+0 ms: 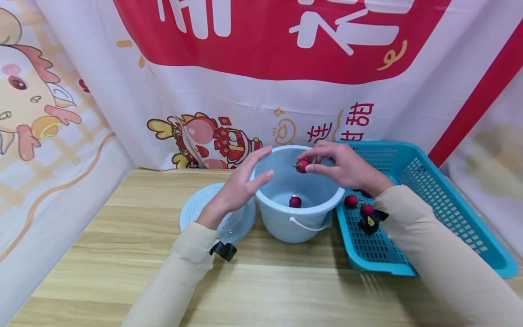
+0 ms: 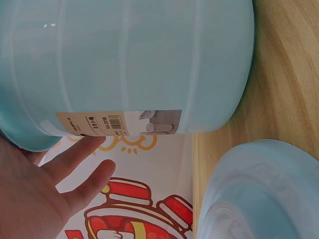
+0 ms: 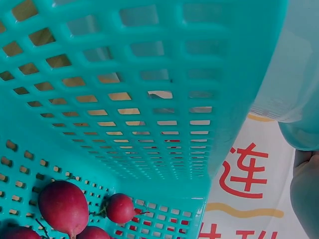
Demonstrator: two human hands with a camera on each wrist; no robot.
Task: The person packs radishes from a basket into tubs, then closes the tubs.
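Note:
My right hand pinches a red radish between thumb and fingertips, over the mouth of a light blue bucket. Inside, another radish lies on the bottom. My left hand rests at the bucket's left rim, thumb extending over the edge and fingers fairly straight along the outside. In the left wrist view, those fingers are spread beside the labelled wall. Several radishes lie in a teal basket on the right, partly hidden in the head view by my right wrist.
A round light blue lid lies left of the bucket on the wooden table. The bucket's white handle hangs down in front. The basket stands close against the bucket's right side. A printed cloth hangs behind everything.

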